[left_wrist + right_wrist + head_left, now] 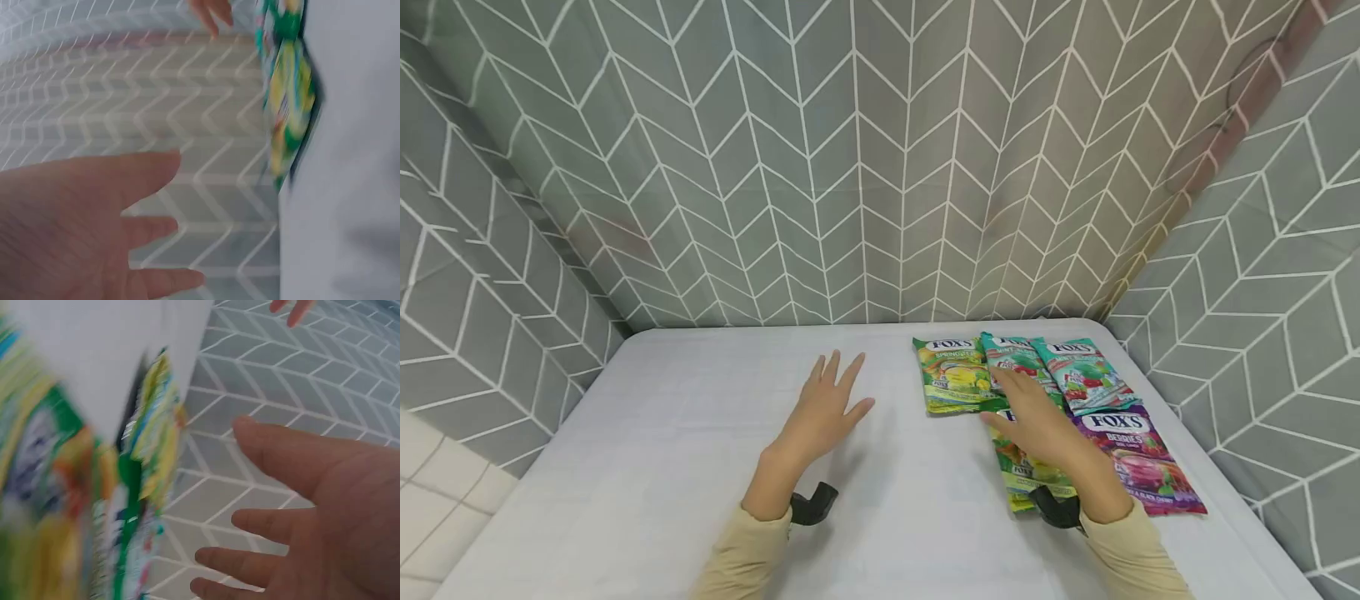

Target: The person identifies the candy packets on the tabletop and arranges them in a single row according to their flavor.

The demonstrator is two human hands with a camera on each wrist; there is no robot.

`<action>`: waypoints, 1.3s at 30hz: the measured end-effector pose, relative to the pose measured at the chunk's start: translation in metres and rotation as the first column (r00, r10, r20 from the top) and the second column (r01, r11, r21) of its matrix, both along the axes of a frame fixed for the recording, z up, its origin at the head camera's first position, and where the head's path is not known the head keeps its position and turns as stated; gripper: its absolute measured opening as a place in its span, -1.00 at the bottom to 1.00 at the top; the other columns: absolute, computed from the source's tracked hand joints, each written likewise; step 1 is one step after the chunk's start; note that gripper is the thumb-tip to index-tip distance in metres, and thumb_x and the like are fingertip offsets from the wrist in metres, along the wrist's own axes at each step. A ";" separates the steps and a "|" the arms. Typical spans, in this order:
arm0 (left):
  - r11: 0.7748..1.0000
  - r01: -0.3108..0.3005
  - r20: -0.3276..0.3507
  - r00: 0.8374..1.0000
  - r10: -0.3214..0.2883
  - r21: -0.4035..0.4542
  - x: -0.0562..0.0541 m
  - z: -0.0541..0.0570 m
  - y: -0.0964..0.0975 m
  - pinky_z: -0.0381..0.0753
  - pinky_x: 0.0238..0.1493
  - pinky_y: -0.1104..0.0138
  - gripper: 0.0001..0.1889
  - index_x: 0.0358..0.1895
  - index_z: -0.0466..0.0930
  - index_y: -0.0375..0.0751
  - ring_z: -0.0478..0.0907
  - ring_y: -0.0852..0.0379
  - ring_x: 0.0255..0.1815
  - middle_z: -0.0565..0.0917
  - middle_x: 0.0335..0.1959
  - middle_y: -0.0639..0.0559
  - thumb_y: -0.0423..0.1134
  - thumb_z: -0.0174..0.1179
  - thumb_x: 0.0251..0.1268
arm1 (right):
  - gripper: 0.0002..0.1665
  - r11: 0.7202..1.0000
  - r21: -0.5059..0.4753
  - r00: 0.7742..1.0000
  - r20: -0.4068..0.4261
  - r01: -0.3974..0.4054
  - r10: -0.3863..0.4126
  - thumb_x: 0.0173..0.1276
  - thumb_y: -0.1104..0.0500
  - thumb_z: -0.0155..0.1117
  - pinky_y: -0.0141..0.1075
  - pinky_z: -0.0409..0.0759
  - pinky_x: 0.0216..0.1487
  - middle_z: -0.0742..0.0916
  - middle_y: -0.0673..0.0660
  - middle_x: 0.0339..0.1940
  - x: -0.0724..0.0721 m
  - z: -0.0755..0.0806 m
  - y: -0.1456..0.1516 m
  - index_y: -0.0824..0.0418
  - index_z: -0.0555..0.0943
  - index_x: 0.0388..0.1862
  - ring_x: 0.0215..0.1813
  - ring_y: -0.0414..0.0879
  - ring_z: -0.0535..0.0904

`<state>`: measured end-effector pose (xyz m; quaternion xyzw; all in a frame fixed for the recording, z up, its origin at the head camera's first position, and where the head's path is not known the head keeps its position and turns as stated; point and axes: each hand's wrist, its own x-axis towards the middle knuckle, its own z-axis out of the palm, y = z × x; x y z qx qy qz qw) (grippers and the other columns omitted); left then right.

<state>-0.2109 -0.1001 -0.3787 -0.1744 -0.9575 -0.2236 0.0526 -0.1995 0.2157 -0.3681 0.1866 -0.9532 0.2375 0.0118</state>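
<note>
My left hand [820, 415] hovers over the white table with fingers spread, holding nothing. Over the candy bags on the right side, my right hand [1037, 421] is held with fingers extended, also holding nothing. It partly hides a green-and-yellow Fox's bag [1028, 483] beneath it. Behind lie a yellow-green Fox's Spring Tea bag [957, 379] and a teal Fox's mint bag [1018, 357]. A second teal Fox's bag [1086, 375] overlaps the top of a purple Fox's Berries bag [1157, 471]. In the right wrist view, my thumb and fingers stand apart from the bags.
The white table [662, 467] has a patterned grey curtain [850, 167] along its back edge. Similar patterned cloth [1285, 333] flanks the right side. White tiles [437, 492] show at the lower left. A black wrist strap [814, 504] sits on the left wrist.
</note>
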 end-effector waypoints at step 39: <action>0.964 -0.104 0.295 0.955 0.029 0.244 -0.090 -0.057 0.111 0.49 0.12 0.10 -0.58 0.16 0.48 -0.53 0.51 -0.13 0.08 0.59 0.04 -0.29 -0.27 0.13 0.37 | -0.59 0.985 0.067 0.863 0.476 0.160 -0.172 0.53 0.26 -0.21 -0.32 0.40 -0.56 0.40 0.11 -0.63 -0.151 -0.026 -0.006 0.63 0.36 0.08 -0.73 -0.19 0.24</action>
